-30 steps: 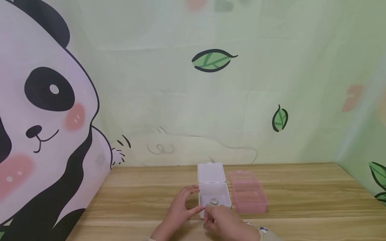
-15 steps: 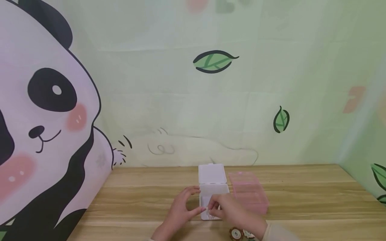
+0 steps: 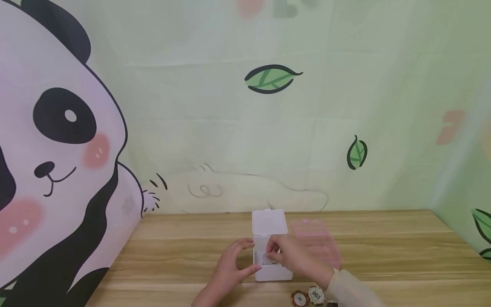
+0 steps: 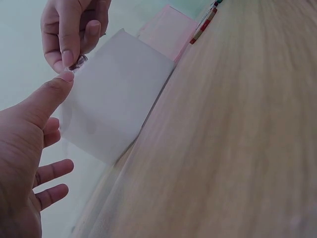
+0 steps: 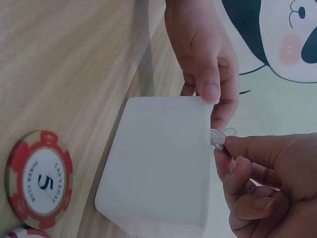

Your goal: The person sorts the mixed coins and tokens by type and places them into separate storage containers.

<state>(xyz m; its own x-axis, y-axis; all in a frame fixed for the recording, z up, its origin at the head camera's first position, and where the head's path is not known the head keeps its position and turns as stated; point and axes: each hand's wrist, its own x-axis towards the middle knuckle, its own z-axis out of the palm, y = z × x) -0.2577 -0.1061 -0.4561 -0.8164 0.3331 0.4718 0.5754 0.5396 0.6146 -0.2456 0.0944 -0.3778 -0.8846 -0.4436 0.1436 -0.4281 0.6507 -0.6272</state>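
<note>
The right hand (image 3: 285, 251) pinches a small, clear, shiny piece (image 5: 217, 139) between thumb and index finger, its other fingers folded in toward the palm. The pinch looks best kept light and close to the piece's edge, since something that small and smooth could easily slip sideways; the curled fingers ought to stay clear of the box wall so the fingertips alone do the work. The left hand (image 3: 232, 260) is spread, its thumb at the near corner of the white box (image 3: 274, 273) and its fingers along the left side — a good brace, I judge, if it steadies the thin plastic without squeezing it. The piece lies right at the right fingertips, level with the box's rim and near the left thumb tip; whether it touches the rim, I cannot tell. The box's lid (image 3: 269, 222) is folded back, away from the person. Just to the right, partly behind the right hand, lies a pink box (image 3: 324, 241). Nearer the person, below the right forearm, a red-edged chip marked 5 (image 5: 43, 179) sits beside a chip marked 100 (image 3: 316, 295) — both flat on the wooden table (image 3: 172, 264).
</note>
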